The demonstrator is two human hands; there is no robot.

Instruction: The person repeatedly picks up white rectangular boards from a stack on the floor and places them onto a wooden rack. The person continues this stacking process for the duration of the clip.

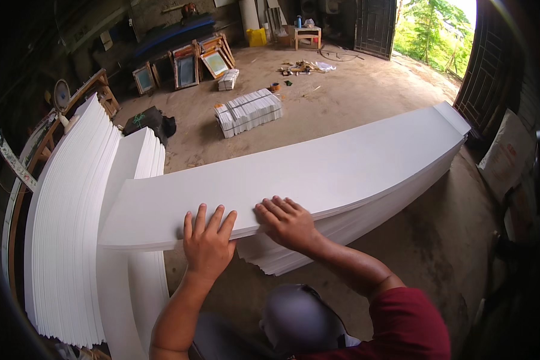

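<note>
A long white sheet [270, 174] lies on a tall stack of similar sheets [366, 216], its left end reaching over another white pile. My left hand [210, 246] rests on the sheet's near edge, fingers spread and pointing away from me. To its right, my right hand [287, 223] lies palm down on the same edge with its fingers stretched out. Neither hand grips anything that I can see. At the left, a big pile of white sheets [72, 240] shows its many layered edges, beside a second, lower pile [147, 153].
A strapped bundle of white strips [249, 112] sits on the floor beyond the stack. Framed screens [216, 62] lean at the back, near a small wooden stool [307, 37]. A black bag [150, 123] stands behind the left piles. A dark door [375, 27] opens onto greenery.
</note>
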